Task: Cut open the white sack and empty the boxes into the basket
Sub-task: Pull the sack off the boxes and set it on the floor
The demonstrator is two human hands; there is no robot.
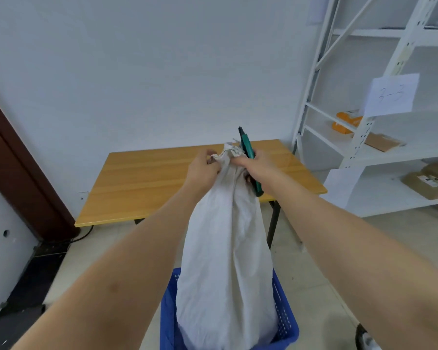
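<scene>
A full white sack (225,269) stands upright with its bottom inside a blue plastic basket (286,322) on the floor. Both hands hold its bunched top at arm's length. My left hand (204,168) grips the gathered cloth on the left side. My right hand (254,164) holds the right side of the neck together with a green-handled cutter (248,150), whose dark tip points up above the sack. The boxes inside the sack are hidden.
A wooden table (142,183) stands behind the sack against the white wall. White metal shelving (359,137) on the right carries cardboard parcels and orange boxes. A dark brown door frame (13,168) is at the left.
</scene>
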